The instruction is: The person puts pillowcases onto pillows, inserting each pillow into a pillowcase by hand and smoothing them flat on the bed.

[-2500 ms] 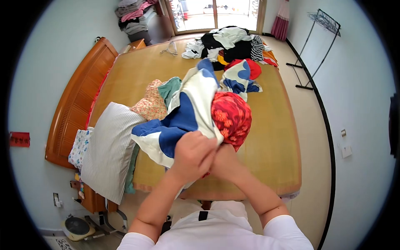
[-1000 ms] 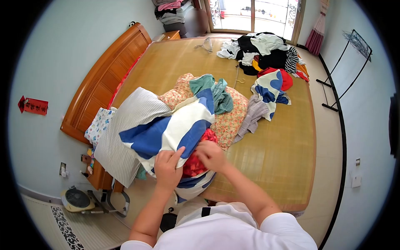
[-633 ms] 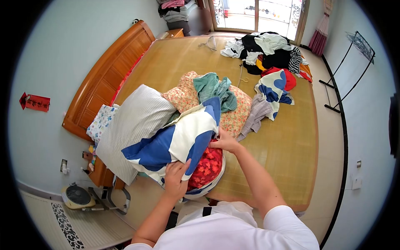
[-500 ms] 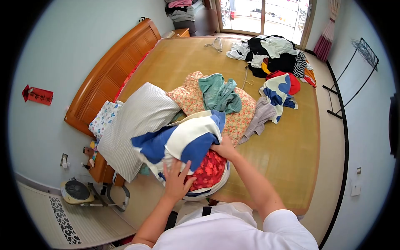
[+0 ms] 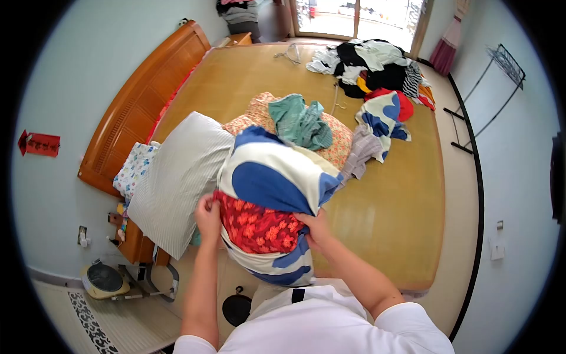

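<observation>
A plump bundle in a blue and white cloth (image 5: pixel 265 171) hangs over the near edge of the bed. Red floral fabric (image 5: pixel 256 227) shows through the cloth's wide opening. At the left end of that opening my left hand (image 5: pixel 207 217) is closed on the edge, its fingers pinched together. My right hand (image 5: pixel 313 229) grips the opening's right side, thumb over the red fabric. Just beyond the bundle lie a floral pillow (image 5: pixel 337 138) and a crumpled green garment (image 5: pixel 299 121). A striped pillow (image 5: pixel 183 177) is left of the bundle.
The bed mat (image 5: pixel 383 236) stretches to a heap of clothes (image 5: pixel 377 65) at the far right. A wooden headboard (image 5: pixel 144 100) borders the left. Near the lower left stands a fan-like device (image 5: pixel 106 278). A black rack (image 5: pixel 477 100) stands by the right wall.
The blue and white cloth has been spread over the bundle, and its opening shows more red fabric. My left hand has moved left to the opening's edge; my right hand stays at the right side.
</observation>
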Tool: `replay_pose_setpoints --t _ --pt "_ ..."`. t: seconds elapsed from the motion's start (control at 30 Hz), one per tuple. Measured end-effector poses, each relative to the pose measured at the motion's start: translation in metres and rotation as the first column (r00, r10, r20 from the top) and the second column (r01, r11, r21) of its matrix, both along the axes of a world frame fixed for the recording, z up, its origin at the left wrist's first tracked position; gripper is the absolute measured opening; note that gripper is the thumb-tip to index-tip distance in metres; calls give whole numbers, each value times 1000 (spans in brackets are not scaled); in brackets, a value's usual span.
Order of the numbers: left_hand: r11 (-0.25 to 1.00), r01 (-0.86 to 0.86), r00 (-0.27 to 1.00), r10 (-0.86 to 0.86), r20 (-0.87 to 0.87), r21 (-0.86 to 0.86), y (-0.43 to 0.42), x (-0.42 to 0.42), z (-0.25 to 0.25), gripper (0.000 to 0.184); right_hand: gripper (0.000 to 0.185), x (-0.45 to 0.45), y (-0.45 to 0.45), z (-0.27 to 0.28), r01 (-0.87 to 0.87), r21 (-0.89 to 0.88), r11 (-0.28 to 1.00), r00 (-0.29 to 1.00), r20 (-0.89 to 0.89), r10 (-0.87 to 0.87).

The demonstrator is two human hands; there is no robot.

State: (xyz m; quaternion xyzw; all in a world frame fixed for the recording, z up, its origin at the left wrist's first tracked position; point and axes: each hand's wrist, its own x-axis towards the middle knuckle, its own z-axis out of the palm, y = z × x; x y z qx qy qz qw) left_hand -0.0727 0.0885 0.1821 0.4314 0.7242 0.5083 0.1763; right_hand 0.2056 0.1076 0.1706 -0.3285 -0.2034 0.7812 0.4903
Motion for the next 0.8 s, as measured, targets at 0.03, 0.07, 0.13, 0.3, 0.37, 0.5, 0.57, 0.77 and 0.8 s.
replay_pose_setpoints --t 0.03,0.07,0.13,0.3,0.37,0.5,0.57,0.77,0.8 --pt "1000 24 996 -22 -87 20 16 10 21 15 56 10 -6 13 60 -29 998 998 -11 -61" --pt "998 52 984 -44 -175 42 32 24 39 14 58 20 -13 22 105 -2 994 994 43 -105" --pt "993 119 962 -121 -247 -23 62 56 64 15 58 37 -33 10 231 23 973 955 186 -231" --pt "779 624 721 -541 -433 66 108 159 43 14 49 100 -112 -20 405 229 885 610 653 -448" --pt "720 693 608 -613 -504 -39 102 198 11 18 43 145 -143 -73 271 -19 963 570 809 -145" --pt "465 810 279 -842 -462 -358 37 218 -103 24 19 190 -214 -164 360 -243 901 459 887 56" --pt "343 841 207 -918 -337 -418 -2 215 -133 26 16 196 -226 -166 431 -192 882 494 868 -52" --pt "395 801 311 -917 -251 -450 -31 239 -120 25 16 198 -174 -150 387 170 906 210 941 -266" --pt "375 805 299 -926 -230 -460 -32 247 -116 22 20 195 -158 -143 296 324 899 114 922 -370"
